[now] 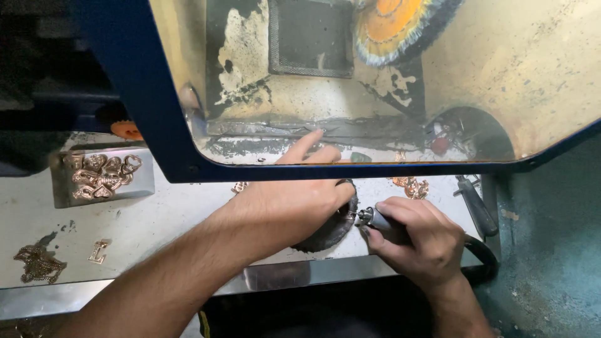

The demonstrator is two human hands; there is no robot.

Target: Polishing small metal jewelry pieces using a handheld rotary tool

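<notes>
My left hand (294,203) rests on a round black pad (332,230) near the bench's front edge, its fingers pinching a tiny metal piece (348,215) too small to make out; the index finger sticks out behind the tinted shield. My right hand (419,241) grips a dark rotary handpiece (375,220) like a pen, its small tip touching that piece. A black hose (482,256) runs from the handpiece to the right.
A blue-framed tinted shield (388,81) hangs over the bench with an orange buffing wheel (394,25) behind it. A metal tray (144,181) of gold heart-shaped pieces sits at left. Loose gold pieces (410,186), a gold letter (98,251), a chain (39,264) and a dark tool (476,206) lie around.
</notes>
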